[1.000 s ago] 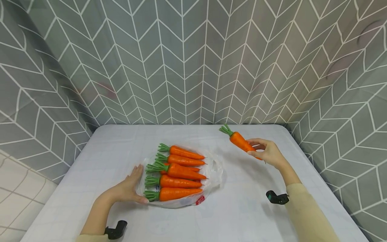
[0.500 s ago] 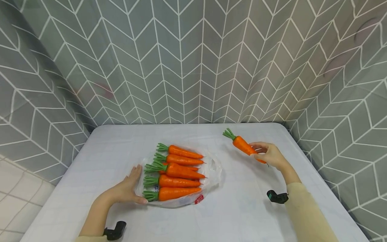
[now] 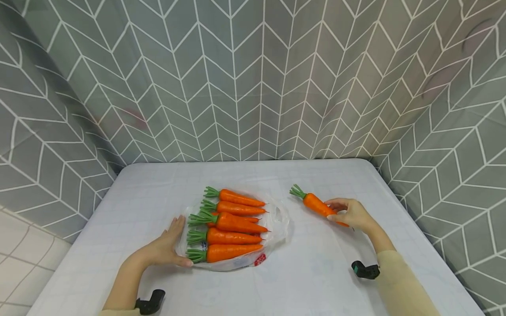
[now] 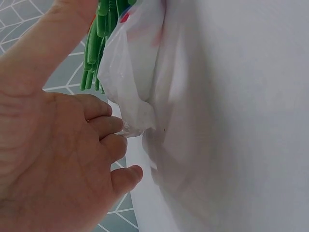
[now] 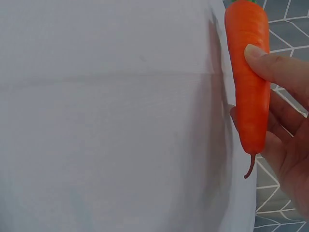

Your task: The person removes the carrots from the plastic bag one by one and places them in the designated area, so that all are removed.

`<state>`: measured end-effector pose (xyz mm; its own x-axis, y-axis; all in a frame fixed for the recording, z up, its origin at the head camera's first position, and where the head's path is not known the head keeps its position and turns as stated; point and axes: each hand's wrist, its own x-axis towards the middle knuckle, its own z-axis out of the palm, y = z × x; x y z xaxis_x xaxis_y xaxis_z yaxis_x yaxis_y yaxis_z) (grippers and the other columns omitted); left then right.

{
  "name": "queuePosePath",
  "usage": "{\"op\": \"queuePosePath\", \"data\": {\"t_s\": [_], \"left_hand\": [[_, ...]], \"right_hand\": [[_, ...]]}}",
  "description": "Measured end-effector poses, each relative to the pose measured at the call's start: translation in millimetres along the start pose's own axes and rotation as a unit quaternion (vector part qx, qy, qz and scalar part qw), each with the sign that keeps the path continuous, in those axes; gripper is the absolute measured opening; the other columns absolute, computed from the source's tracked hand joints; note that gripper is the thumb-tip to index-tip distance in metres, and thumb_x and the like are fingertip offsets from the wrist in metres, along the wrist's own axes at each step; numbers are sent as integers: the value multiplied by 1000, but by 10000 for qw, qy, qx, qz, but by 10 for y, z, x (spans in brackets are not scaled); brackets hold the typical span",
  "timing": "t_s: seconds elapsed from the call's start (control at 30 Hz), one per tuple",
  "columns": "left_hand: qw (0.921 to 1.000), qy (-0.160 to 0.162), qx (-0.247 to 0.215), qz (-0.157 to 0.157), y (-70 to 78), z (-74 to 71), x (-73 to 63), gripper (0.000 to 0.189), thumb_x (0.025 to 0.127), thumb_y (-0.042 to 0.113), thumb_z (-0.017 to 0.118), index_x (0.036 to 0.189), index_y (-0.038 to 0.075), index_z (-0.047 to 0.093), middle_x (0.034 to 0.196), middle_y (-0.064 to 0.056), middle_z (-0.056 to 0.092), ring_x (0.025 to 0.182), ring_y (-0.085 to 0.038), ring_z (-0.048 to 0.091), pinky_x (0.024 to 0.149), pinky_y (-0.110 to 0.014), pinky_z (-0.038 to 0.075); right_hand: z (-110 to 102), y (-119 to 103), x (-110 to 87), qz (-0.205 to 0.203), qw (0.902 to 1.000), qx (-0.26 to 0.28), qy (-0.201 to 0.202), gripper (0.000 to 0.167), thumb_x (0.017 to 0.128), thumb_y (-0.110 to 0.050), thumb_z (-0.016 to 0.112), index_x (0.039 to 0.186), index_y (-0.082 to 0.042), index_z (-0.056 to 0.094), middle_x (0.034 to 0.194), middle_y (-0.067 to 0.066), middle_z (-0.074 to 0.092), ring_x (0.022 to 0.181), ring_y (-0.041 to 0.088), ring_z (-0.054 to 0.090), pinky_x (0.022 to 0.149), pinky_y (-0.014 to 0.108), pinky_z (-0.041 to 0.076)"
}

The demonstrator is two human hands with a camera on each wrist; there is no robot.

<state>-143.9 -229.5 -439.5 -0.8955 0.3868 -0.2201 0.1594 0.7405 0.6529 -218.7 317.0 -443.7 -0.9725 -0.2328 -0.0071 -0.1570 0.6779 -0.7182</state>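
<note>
Slanting in right-hand fingers [image 5: 286,110], one carrot [image 3: 317,205] points its green top [image 3: 297,191] forward-left.

Beside the left hand [image 3: 169,246], one carrot [image 3: 254,220] lies mostly hidden under the top carrot [image 3: 237,222], and the red print [image 3: 260,259] on the plastic bag [image 3: 282,224] is too small to read. Above that hand, the left wrist view's top edge cuts off thumb, bag and leaves. The right wrist view crops the right hand [image 3: 351,214] and the held carrot's [image 3: 315,204] leaves; that carrot partly hides the fingers.
</note>
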Motion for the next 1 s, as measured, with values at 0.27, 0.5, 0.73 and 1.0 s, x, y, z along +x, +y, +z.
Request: {"op": "queuePosePath", "data": {"t_s": [0.27,0.5,0.73,1.0], "left_hand": [[10000,4,14,-2,15,-3,-1,134,60,38,90,146,-17,3,152,-36,-2,140,-51,-4,108,-68,5],[10000,-5,-19,-8,9,8,13,134,60,37,91,146,-16,2,153,-36,-3,140,-51,-5,108,-68,3],[9999,-51,-75,-71,24,11,6,134,60,36,91,146,-16,1,153,-36,-4,140,-50,-6,108,-67,3],[9999,-84,-45,-101,31,1,-1,134,61,36,90,147,-15,1,153,-35,-4,140,-50,-6,107,-68,3]], "right_hand": [[45,-8,-7,-156,9994,-320,51,39,79,-15,80,115,-4,68,104,10,68,95,27,61,88,49,49],[58,-56,2,-156,9959,-887,-70,43,78,-18,80,118,-7,67,101,9,67,93,28,60,83,48,48],[81,-47,-2,-51,9943,-1053,-149,53,76,-24,82,124,-9,63,103,10,67,94,28,60,80,50,49],[75,-50,9,-231,9936,-1097,-160,62,75,-25,83,129,-6,59,110,11,67,100,32,60,83,56,47]]}}
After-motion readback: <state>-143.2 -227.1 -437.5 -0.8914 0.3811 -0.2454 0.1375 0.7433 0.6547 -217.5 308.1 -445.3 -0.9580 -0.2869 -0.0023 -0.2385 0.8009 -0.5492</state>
